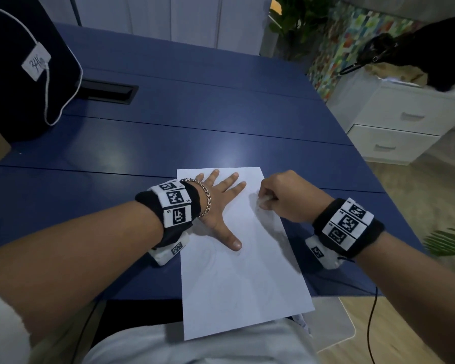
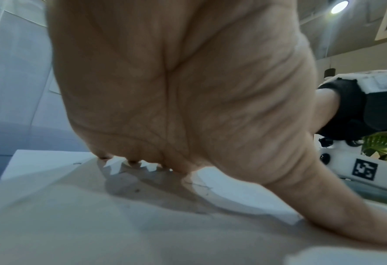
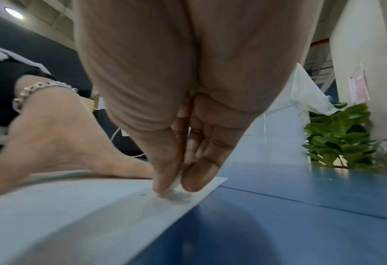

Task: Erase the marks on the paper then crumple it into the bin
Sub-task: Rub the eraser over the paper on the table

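Observation:
A white sheet of paper (image 1: pixel 242 279) lies on the blue table (image 1: pixel 195 114), its near end hanging over the table's front edge. My left hand (image 1: pixel 221 203) lies flat on the sheet's upper left part, fingers spread and straight. In the left wrist view the palm of that left hand (image 2: pixel 176 89) arches over the paper (image 2: pixel 97 224). My right hand (image 1: pixel 281 195) pinches a small white eraser (image 1: pixel 264 202) against the sheet near its right edge. The right wrist view shows the eraser (image 3: pixel 176 188) held between thumb and fingers, touching the paper (image 3: pixel 74 215). Faint pencil lines remain on the sheet. No bin is in view.
A dark bag (image 1: pixel 24 69) with a white tag sits at the table's back left, beside a black cable slot (image 1: pixel 108 93). White drawers (image 1: pixel 399 127) stand right of the table, with a dark bag on top. Plants (image 3: pixel 339 136) stand beyond the table's far right.

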`<state>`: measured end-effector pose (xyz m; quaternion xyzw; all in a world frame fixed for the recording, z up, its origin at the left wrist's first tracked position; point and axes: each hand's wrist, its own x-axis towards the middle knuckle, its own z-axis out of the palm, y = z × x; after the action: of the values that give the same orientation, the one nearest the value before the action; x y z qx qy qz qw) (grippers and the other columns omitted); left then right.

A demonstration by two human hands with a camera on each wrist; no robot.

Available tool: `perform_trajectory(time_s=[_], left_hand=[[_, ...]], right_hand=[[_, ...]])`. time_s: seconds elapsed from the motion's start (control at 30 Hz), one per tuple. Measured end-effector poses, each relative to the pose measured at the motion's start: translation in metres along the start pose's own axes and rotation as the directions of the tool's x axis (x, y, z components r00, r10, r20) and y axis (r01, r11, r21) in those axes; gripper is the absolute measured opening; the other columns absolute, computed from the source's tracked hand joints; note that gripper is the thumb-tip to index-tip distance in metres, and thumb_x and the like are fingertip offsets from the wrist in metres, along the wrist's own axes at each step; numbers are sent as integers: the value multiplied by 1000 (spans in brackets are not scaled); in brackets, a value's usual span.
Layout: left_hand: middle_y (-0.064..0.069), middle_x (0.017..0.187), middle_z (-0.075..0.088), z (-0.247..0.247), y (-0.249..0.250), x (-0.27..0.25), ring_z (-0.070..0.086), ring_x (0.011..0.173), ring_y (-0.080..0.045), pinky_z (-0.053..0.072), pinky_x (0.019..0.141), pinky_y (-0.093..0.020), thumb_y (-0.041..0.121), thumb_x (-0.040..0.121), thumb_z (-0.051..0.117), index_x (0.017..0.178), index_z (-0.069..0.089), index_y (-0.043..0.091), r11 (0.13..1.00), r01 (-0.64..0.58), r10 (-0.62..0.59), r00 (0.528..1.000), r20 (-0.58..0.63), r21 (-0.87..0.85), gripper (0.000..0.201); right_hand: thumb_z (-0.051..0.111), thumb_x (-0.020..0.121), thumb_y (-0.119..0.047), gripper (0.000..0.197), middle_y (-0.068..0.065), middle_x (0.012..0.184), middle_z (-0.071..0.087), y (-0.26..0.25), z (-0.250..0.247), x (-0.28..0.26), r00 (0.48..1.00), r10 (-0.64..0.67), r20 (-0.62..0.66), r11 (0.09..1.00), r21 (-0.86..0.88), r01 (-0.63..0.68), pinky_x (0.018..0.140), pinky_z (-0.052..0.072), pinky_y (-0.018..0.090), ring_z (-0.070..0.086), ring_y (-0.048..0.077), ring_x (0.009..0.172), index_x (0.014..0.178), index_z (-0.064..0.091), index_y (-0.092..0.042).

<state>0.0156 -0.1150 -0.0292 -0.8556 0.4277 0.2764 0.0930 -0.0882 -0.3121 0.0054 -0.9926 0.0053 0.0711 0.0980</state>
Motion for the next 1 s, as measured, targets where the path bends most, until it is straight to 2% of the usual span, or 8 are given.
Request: perform_trajectory(time_s=[0.23, 0.33, 0.4, 0.47, 0.57, 0.73, 0.9, 1.0], left_hand=[[-12, 174, -26, 10, 19, -26, -12, 160, -50, 1, 128, -64, 110, 57, 47, 161, -29, 44, 980, 194, -193, 981, -19, 45, 145], [-16, 170, 15, 0, 16, -39, 11, 157, -48, 5, 128, -63, 107, 63, 46, 168, 4, 32, 971, 191, -184, 981, -61, 141, 136], [-8, 162, 27, -9, 7, -36, 16, 155, -42, 5, 127, -65, 101, 64, 58, 160, 27, 29, 984, 82, -62, 990, -130, 156, 124], [-1, 175, 4, -11, -4, -26, -4, 161, -41, -1, 126, -69, 96, 62, 68, 166, 14, 36, 992, -34, 47, 993, -107, 118, 131], [13, 172, -31, -8, -14, -13, -26, 159, -39, -7, 126, -68, 95, 59, 72, 162, -22, 49, 998, -65, 65, 998, 0, 22, 147], [16, 168, -38, -7, -14, -6, -31, 158, -37, -9, 126, -67, 98, 53, 72, 158, -29, 51, 998, -42, 41, 999, 24, 43, 154], [16, 167, -40, -7, -10, -3, -33, 157, -38, -10, 126, -66, 102, 48, 69, 157, -33, 50, 999, -17, 15, 999, 35, 44, 157], [16, 167, -40, -7, -10, -1, -31, 157, -40, -8, 126, -68, 103, 46, 68, 156, -34, 50, 999, -10, 8, 999, 44, 43, 159]], right_hand=[[71, 91, -15, 12, -11, 89, 71, -6, 5, -11, 998, -45, 41, 999, 31, 44, 72, 52, 21, 64, 6, 82, 99, 76, -23], [70, 88, -11, 15, -14, 85, 70, -1, 5, -3, 999, -39, 12, 999, 36, 39, 69, 51, 21, 60, -2, 77, 95, 75, -23], [70, 87, -9, 17, -14, 83, 71, -4, 5, 0, 998, -58, 17, 997, 44, 57, 71, 55, 25, 61, -2, 78, 93, 75, -24], [71, 86, -9, 17, -14, 82, 71, -7, 3, 2, 998, -63, 24, 997, 42, 61, 72, 54, 24, 61, -3, 77, 92, 75, -24], [71, 87, -13, 12, -12, 84, 70, -13, 2, -1, 999, -41, -5, 999, 26, 41, 74, 57, 30, 62, 5, 76, 93, 76, -23], [65, 86, -16, 15, -8, 85, 72, -41, 7, -26, 985, -156, 72, 988, 27, 155, 71, 54, 28, 62, 12, 76, 94, 77, -22], [66, 85, -19, 16, -7, 82, 74, -25, -5, -7, 1000, 6, -30, 1000, 9, -6, 76, 60, 35, 68, 17, 79, 95, 79, -20], [64, 85, -20, 11, -5, 76, 70, -42, 9, -14, 999, -18, -32, 1000, -4, 18, 69, 59, 37, 64, 18, 72, 87, 74, -20]])
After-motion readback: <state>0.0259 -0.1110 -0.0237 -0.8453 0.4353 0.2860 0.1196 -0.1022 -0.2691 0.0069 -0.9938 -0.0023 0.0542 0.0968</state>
